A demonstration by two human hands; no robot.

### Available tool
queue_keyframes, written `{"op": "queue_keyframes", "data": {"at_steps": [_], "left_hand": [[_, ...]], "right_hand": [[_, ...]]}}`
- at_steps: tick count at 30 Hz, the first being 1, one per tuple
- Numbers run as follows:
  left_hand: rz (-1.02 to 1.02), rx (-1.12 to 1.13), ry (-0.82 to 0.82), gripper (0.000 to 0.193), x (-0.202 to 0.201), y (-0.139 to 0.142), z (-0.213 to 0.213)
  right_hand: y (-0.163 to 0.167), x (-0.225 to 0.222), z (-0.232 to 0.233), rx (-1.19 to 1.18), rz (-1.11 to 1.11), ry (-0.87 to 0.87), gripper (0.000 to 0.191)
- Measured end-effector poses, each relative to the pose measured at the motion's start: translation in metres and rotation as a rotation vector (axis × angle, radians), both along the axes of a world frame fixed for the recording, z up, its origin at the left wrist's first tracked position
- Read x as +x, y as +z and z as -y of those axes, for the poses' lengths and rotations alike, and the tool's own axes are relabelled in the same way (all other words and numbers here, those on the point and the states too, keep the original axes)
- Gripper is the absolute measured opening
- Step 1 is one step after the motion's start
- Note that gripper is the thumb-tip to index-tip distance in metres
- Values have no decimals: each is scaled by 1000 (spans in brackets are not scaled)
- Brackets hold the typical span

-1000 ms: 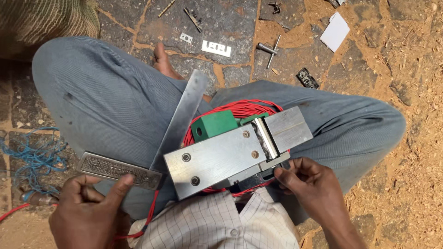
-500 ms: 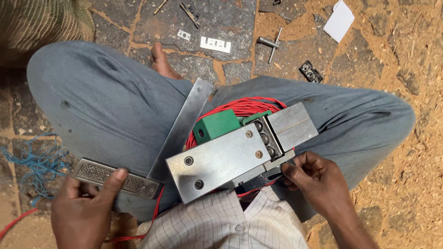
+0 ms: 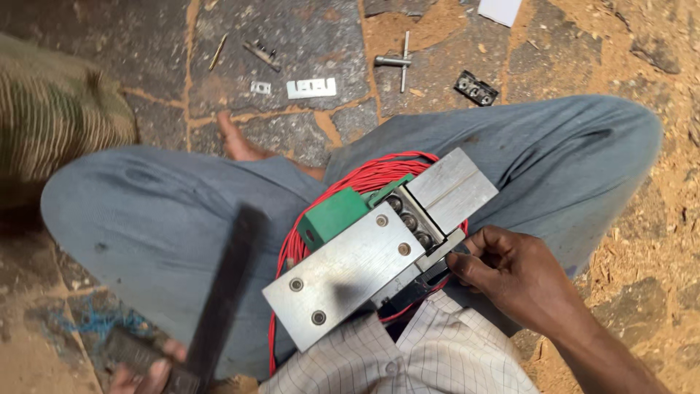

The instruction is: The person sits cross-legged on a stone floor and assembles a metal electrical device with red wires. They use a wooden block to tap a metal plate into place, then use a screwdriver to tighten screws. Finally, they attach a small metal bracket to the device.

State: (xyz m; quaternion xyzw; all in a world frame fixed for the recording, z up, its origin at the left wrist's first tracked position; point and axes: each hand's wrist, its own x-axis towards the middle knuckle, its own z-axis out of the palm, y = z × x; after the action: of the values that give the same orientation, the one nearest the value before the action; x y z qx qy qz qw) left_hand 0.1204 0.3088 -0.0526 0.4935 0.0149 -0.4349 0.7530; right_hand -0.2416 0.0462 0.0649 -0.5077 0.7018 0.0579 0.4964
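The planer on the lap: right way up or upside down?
Upside down: the planer shows its flat metal sole and cutter drum upward, steadied by the right hand.

planer [image 3: 364,270] on lap, cable [image 3: 364,179] beneath, T-wrench [image 3: 397,61] on floor beyond

The power planer [image 3: 379,252] shows a bare silver-grey metal sole and a green housing, lying on a coil of bright red cable [image 3: 364,179]. Grey-blue trousers [image 3: 146,219] surround it; at six o'clock, a white shirt [image 3: 408,361] with fine dark checks. At ten o'clock, olive-and-tan striped cloth [image 3: 58,124].
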Motion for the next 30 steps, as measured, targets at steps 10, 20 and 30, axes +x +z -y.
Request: {"op": "queue_keyframes", "data": {"at_steps": [10,20,30], "left_hand": [[22,-197,-279,39,18,24,1],[715,398,-722,20,1,62,56],[863,149,-679,26,-16,52,67]], "right_hand": [[9,9,14,80,-120,104,36],[13,4,22,136,-125,226,45],[16,7,31,159,-23,199,40]]}}
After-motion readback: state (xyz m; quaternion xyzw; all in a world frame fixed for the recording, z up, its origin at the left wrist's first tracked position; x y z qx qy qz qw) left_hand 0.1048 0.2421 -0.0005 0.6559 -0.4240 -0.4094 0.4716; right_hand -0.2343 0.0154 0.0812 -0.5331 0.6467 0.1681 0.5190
